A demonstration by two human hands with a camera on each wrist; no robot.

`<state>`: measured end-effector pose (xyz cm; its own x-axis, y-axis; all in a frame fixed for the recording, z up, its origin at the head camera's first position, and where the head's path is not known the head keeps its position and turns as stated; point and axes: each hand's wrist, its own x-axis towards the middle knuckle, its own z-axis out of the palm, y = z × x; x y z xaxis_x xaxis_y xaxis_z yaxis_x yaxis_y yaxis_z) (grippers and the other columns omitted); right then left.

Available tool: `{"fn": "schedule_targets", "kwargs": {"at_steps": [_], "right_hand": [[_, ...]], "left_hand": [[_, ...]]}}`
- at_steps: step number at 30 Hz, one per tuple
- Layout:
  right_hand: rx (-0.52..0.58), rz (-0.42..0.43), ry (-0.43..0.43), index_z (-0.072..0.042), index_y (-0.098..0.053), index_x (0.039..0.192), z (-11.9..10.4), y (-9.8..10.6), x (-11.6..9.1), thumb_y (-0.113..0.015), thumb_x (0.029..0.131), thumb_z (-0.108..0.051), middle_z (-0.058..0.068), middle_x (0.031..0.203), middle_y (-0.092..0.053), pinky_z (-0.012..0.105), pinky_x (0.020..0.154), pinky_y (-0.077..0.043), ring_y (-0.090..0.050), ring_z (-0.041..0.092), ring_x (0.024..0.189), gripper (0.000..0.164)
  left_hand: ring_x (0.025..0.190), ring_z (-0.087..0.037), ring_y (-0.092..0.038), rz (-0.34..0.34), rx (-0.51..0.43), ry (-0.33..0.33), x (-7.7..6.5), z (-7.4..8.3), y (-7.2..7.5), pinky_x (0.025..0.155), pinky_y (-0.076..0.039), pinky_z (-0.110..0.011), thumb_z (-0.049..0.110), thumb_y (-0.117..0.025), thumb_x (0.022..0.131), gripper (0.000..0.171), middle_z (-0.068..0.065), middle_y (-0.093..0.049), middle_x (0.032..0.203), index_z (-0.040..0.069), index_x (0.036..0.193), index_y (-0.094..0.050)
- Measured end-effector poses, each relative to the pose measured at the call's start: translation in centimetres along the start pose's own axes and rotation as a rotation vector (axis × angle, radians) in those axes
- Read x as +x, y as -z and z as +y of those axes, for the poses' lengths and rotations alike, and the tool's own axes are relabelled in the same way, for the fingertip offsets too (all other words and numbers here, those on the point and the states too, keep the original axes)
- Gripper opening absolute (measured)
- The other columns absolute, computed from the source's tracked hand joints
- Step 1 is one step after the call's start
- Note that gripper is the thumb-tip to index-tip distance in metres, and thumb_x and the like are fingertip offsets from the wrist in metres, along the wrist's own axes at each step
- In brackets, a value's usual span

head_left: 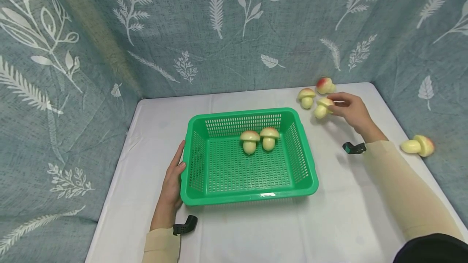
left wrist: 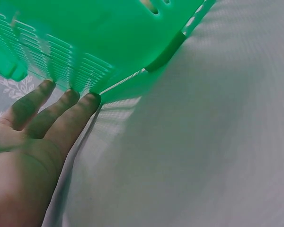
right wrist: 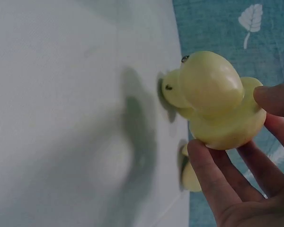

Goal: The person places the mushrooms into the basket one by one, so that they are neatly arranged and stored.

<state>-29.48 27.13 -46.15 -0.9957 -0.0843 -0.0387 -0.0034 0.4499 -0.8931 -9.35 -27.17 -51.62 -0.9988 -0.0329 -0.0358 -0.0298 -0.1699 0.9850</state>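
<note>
My right hand pinches a toy mushroom by its cap, thumb on one side and fingers on the other. The right wrist view shows this mushroom raised off the cloth, its pale stem towards the camera. Just beyond are two more mushrooms, one with a tan cap and one with a redder cap. A green plastic basket stands mid-table with two mushrooms inside, left and right. Against its left side lies my left hand, fairly straight fingers touching the slotted wall.
Another mushroom lies on its side at the table's right edge, near the right forearm. A white cloth covers the table. Grey-blue leaf-patterned curtains rise behind and along both sides.
</note>
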Motion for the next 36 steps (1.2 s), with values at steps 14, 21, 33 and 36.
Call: {"fn": "schedule_targets", "kwargs": {"at_steps": [14,21,33,36], "right_hand": [[-0.106,-0.065,0.118,-0.001,-0.067,0.145,-4.2,-0.2,-1.1,-0.076,0.103,-0.018,0.018,0.149,-0.060,0.019,0.089,-0.052,-0.056,0.039,0.139,0.046],[-0.120,-0.084,0.145,-0.003,-0.067,0.145,-5.5,-0.1,-1.5,-0.077,0.104,-0.021,0.016,0.147,-0.062,0.021,0.091,-0.052,-0.058,0.035,0.136,0.046],[-0.114,-0.144,0.212,-0.011,-0.071,0.144,-9.3,-1.2,-2.7,-0.079,0.102,-0.022,0.008,0.145,-0.065,0.028,0.095,-0.051,-0.061,0.027,0.134,0.044],[-0.108,-0.154,0.223,-0.012,-0.072,0.143,-10.0,-1.6,-3.0,-0.079,0.102,-0.021,0.006,0.143,-0.066,0.034,0.098,-0.052,-0.060,0.025,0.134,0.042]], "left_hand": [[0.152,-0.026,-0.040,-0.001,-0.003,-0.008,0.0,-0.1,0.0,0.104,-0.054,-0.031,0.016,-0.041,0.109,0.069,0.005,-0.024,0.178,0.027,0.175,-0.023],[0.155,-0.028,-0.036,-0.005,0.000,-0.013,0.0,-0.1,0.0,0.106,-0.053,-0.032,0.017,-0.040,0.109,0.070,0.005,-0.023,0.178,0.024,0.176,-0.021],[0.154,-0.026,-0.037,-0.006,0.006,-0.016,0.0,-0.1,0.1,0.105,-0.054,-0.031,0.016,-0.041,0.109,0.069,0.005,-0.024,0.178,0.028,0.175,-0.024],[0.151,-0.027,-0.041,-0.008,0.008,-0.010,0.0,-0.1,0.1,0.103,-0.055,-0.031,0.017,-0.041,0.110,0.068,0.005,-0.024,0.178,0.030,0.175,-0.025]]}}
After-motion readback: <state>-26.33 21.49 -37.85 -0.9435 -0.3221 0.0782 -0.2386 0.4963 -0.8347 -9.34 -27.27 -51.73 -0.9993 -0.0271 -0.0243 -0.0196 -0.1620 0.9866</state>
